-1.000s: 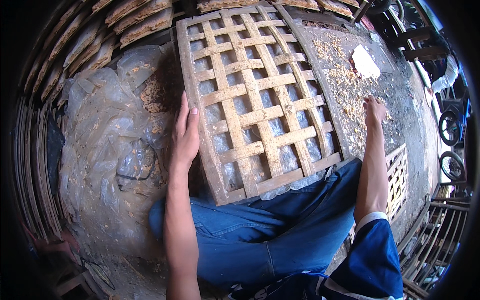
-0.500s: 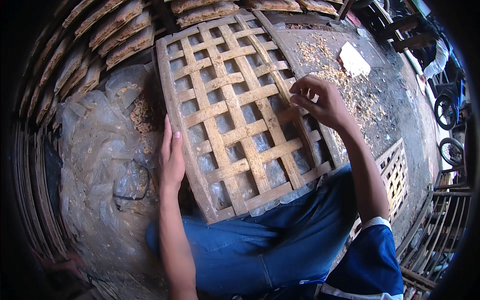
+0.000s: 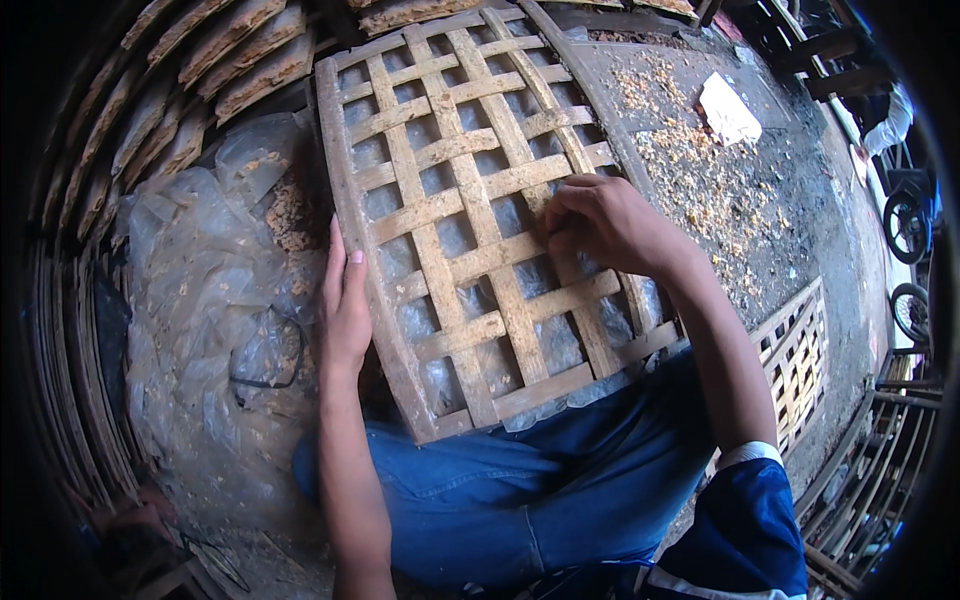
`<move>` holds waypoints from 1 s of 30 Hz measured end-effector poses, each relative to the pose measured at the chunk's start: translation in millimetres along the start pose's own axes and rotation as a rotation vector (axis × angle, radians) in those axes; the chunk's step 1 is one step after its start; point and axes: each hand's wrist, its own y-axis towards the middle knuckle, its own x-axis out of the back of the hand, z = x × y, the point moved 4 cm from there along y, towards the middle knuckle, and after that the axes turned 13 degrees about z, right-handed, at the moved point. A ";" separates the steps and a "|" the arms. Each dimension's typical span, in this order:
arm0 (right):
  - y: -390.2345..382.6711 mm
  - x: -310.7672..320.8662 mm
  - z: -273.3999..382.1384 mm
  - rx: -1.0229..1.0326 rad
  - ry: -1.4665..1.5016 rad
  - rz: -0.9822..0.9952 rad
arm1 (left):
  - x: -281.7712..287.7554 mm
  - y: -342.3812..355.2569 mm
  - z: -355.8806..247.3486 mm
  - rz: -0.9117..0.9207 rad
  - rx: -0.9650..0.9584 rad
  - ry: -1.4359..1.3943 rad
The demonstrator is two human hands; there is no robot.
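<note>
A lattice panel of woven flat bamboo slats in a wooden frame (image 3: 350,215) leans tilted across my lap, its near end by my knees. My left hand (image 3: 345,310) lies along the panel's left rail, fingers stretched out and thumb beside the rail. Over the right half of the weave, my right hand (image 3: 610,225) is closed, its bent fingers pinching a crosswise bamboo slat (image 3: 495,258) near that slat's right end. The fingertips are partly hidden by the hand itself. Clear plastic sheeting shows through the gaps.
Crumpled plastic sheeting (image 3: 180,300) covers the ground at left. Racks of trays with an orange-brown crumbly layer (image 3: 245,50) stand at far left. Crumbs and a white sheet (image 3: 730,108) lie at right. Another lattice panel (image 3: 795,350) rests near my right arm; wheels (image 3: 905,225) stand beyond.
My right hand has moved left and slightly down, from the right-hand slats onto the crosswise slat. My left hand stays at the rail. The view has shifted slightly.
</note>
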 end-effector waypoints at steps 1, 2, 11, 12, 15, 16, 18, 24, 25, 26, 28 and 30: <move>1.7 0.1 -1.1 -0.022 0.004 0.011 | -0.6 0.3 -1.2 0.000 0.004 0.010; 2.7 0.1 -2.8 -0.044 0.008 0.022 | -1.0 0.5 -1.4 0.001 0.000 0.004; 7.8 0.5 0.3 -0.108 -0.022 0.074 | 1.0 1.7 2.4 0.022 -0.036 0.001; 7.9 0.6 1.3 -0.115 -0.026 0.073 | 0.6 1.9 2.8 0.024 -0.040 -0.011; 7.8 -1.1 1.7 -0.130 -0.056 0.060 | 0.9 2.2 3.8 0.027 -0.046 -0.019; 7.4 -2.3 0.3 -0.131 -0.080 0.047 | 0.9 2.7 3.6 0.028 -0.049 -0.019; 4.8 -4.4 0.1 -0.103 -0.119 -0.012 | 1.0 3.0 3.5 0.030 -0.052 -0.009; 1.4 -11.7 21.4 -0.166 -0.153 -0.200 | 1.5 3.3 2.5 0.029 -0.055 0.015; 2.3 -13.0 27.1 -0.185 -0.192 -0.204 | 1.2 3.2 2.6 0.029 -0.056 0.017; 3.3 -14.3 32.0 -0.204 -0.230 -0.207 | 1.0 2.9 2.4 0.028 -0.055 0.019; 5.2 -17.2 35.6 -0.249 -0.262 -0.217 | 1.6 2.0 2.0 0.028 -0.056 0.024; 3.0 -16.4 33.3 -0.278 -0.213 -0.199 | 1.9 1.6 2.0 0.027 -0.059 0.031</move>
